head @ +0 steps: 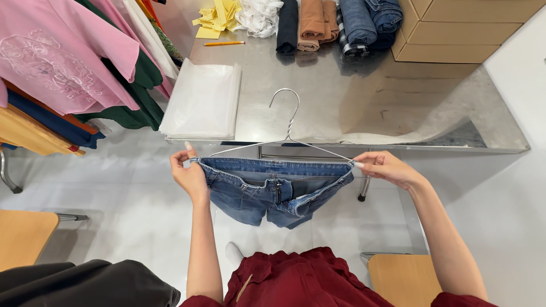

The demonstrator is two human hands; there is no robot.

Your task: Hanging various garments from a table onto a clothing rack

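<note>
The left hand (190, 177) pinches one end of the denim shorts' (276, 192) waistband against the wire hanger (287, 133), fingers pressed together on cloth and wire; the right hand (385, 167) does the same at the other end. Between them the shorts hang in the air, just in front of the steel table (364, 102) edge. Denim looks soft, fairly light and floppy (the legs sag freely), so the stiff waistband corners seem the best hold. The thin hanger probably bends easily. Beyond, on the table, lie a stack of clear bags (203, 99) and folded jeans (367, 20).
</note>
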